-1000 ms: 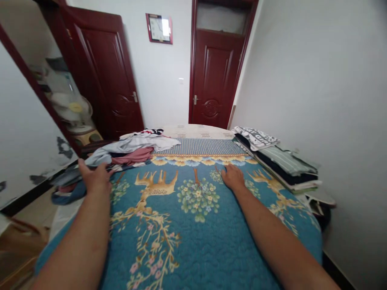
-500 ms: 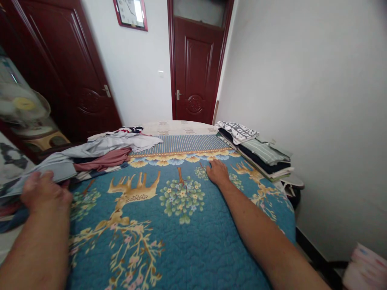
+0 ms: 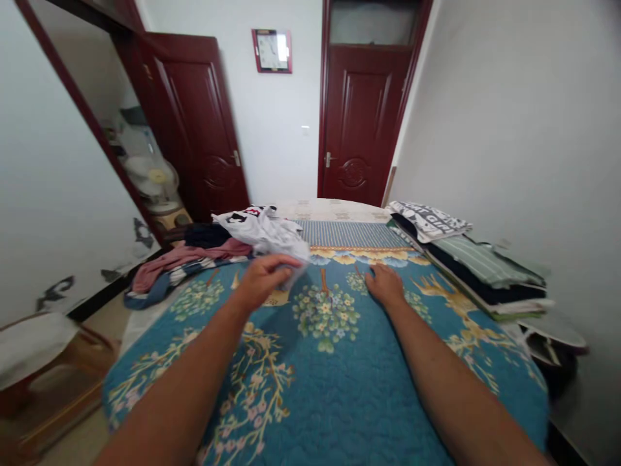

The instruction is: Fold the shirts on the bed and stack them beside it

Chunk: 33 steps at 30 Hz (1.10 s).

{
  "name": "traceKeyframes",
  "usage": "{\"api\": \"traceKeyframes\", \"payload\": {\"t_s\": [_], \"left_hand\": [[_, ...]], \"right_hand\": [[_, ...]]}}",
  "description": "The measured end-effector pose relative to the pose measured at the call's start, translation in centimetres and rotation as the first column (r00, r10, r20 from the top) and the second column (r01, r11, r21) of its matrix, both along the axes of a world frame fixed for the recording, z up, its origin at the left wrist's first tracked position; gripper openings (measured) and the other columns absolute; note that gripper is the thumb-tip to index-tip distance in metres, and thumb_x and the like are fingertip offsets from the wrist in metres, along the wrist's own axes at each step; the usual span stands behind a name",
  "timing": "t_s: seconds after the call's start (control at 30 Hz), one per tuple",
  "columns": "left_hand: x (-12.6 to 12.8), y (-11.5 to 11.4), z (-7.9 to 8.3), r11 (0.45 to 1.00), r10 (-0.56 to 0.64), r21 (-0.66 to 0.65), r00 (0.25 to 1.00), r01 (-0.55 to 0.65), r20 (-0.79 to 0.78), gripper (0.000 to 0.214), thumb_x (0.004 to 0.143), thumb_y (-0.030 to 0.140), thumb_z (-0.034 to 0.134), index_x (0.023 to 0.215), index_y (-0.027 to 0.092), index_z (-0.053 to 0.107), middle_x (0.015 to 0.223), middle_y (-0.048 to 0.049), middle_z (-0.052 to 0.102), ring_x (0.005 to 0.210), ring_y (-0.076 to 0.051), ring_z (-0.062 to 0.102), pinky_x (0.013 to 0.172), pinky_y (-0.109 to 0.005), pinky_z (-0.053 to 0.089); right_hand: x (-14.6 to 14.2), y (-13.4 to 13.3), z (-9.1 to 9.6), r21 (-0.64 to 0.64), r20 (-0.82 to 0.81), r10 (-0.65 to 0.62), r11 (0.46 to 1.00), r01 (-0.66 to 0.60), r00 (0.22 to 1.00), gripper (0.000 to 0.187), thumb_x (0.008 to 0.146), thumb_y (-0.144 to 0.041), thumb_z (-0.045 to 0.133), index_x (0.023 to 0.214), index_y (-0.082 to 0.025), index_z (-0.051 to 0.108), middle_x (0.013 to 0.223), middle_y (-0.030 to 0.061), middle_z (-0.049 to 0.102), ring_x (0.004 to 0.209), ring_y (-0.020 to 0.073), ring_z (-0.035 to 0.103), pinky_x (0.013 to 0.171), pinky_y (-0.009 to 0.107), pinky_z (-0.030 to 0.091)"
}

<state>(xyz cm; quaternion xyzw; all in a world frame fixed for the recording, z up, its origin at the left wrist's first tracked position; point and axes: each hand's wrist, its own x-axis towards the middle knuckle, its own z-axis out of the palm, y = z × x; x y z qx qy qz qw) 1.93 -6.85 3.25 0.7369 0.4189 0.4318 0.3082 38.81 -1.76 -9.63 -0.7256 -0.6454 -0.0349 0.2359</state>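
My left hand (image 3: 266,277) pinches the edge of a light grey garment (image 3: 272,234) and lifts it above the quilted cloth. The garment's far part is still bunched over the clothes at the left; its kind is unclear. My right hand (image 3: 385,282) rests on the blue flowered quilted cloth (image 3: 339,388), fingers slightly bent and nothing visible in them. At the left edge lies a loose heap with a dusty pink garment (image 3: 187,260), dark cloth and a checked piece. To the right of my right hand stands a stack of folded clothes (image 3: 485,265).
A folded printed piece (image 3: 429,219) lies at the back of the stack. Beside the round table stand a wooden chair (image 3: 43,356) at the left and a stool (image 3: 555,336) at the right. A fan (image 3: 156,181) stands by the open door (image 3: 194,110).
My left hand has moved rightwards from the left heap, drawing the light grey garment along. The view has swung left. My right hand stays at the same spot on the cloth.
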Motion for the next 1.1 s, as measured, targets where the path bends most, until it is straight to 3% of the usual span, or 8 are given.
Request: {"api": "traceKeyframes", "payload": {"t_s": [0.03,0.1,0.17,0.23,0.5,0.7,0.9,1.1], "left_hand": [[1.8,-1.1,-0.6,0.967,-0.227,-0.126,0.973,0.22,-0.045,0.035,0.087,0.047,0.076,0.109,0.021,0.083,0.094,-0.0044,0.08,0.079,-0.018,0.069,0.072,-0.028,0.054],[4.7,-2.6,-1.9,0.71,-0.644,-0.379,0.765,0.593,-0.01,0.044,0.086,0.052,0.08,0.119,0.022,0.081,0.101,-0.0059,0.082,0.088,-0.02,0.073,0.079,-0.029,0.057],[6.1,-3.2,-3.2,0.482,-0.791,-0.513,0.605,0.71,0.094,0.051,0.082,0.058,0.085,0.119,0.023,0.081,0.105,-0.007,0.082,0.097,-0.022,0.076,0.088,-0.031,0.058],[6.0,-2.8,-4.2,0.417,-0.781,-0.587,0.604,0.694,0.158,0.054,0.078,0.064,0.087,0.112,0.022,0.081,0.102,-0.0075,0.082,0.094,-0.022,0.077,0.086,-0.032,0.06],[-0.5,2.9,-6.1,0.813,-0.149,-0.581,0.953,-0.035,-0.266,0.055,0.08,0.072,0.075,0.085,0.019,0.064,0.064,-0.0026,0.07,0.051,-0.015,0.062,0.049,-0.025,0.049],[-0.6,3.0,-6.5,0.843,0.017,-0.537,0.999,-0.034,-0.037,0.073,0.076,0.056,0.083,0.138,0.022,0.062,0.09,-0.0047,0.077,0.072,-0.019,0.073,0.056,-0.024,0.052],[0.0,3.8,-6.9,0.923,0.196,-0.312,0.972,-0.226,-0.125,0.028,0.081,0.042,0.071,0.077,0.015,0.076,0.067,-0.0031,0.068,0.06,-0.017,0.063,0.056,-0.026,0.049],[-2.9,5.7,-5.7,0.808,0.583,-0.15,0.734,-0.57,0.349,0.041,0.087,0.051,0.064,0.098,0.014,0.076,0.094,-0.0063,0.076,0.083,-0.022,0.071,0.071,-0.031,0.06]], "right_hand": [[0.2,0.2,-0.2,0.016,-0.018,0.03,0.999,-0.03,0.999,0.043,0.099,-0.037,0.052,0.13,-0.017,0.074,0.137,0.0187,0.071,0.131,0.0331,0.063,0.116,0.046,0.043],[0.5,0.4,-0.5,0.059,-0.085,0.105,0.993,-0.1,0.991,0.045,0.1,-0.039,0.05,0.13,-0.016,0.074,0.136,0.0196,0.072,0.13,0.0334,0.064,0.115,0.046,0.044],[0.4,0.3,-0.5,0.111,-0.186,0.202,0.977,-0.184,0.962,0.048,0.101,-0.044,0.048,0.131,-0.016,0.074,0.136,0.0182,0.073,0.13,0.0321,0.066,0.115,0.045,0.046],[-0.2,-0.1,-0.1,0.159,-0.273,0.308,0.949,-0.273,0.911,0.05,0.103,-0.048,0.046,0.13,-0.019,0.075,0.134,0.0144,0.075,0.128,0.0297,0.067,0.114,0.043,0.048],[-5.8,-1.9,1.8,0.058,-0.169,0.55,0.834,-0.549,0.818,0.044,0.098,-0.049,0.061,0.127,-0.02,0.075,0.105,0.0086,0.079,0.088,0.0225,0.071,0.087,0.033,0.053],[-8.2,-2.5,2.3,0.007,-0.118,0.544,0.837,-0.547,0.831,0.025,0.1,-0.033,0.052,0.095,-0.022,0.073,0.087,0.0054,0.076,0.083,0.0203,0.067,0.084,0.03,0.047],[-7.3,-2.2,2.5,0.168,-0.39,0.468,0.883,-0.438,0.793,0.029,0.096,-0.041,0.05,0.091,-0.023,0.073,0.086,0.0039,0.075,0.084,0.022,0.068,0.08,0.031,0.049],[-5.9,-0.8,2.4,0.285,-0.78,0.273,0.956,-0.069,0.563,0.033,0.09,-0.055,0.057,0.09,-0.023,0.066,0.069,-0.0009,0.065,0.064,0.0196,0.062,0.062,0.03,0.05]]}}
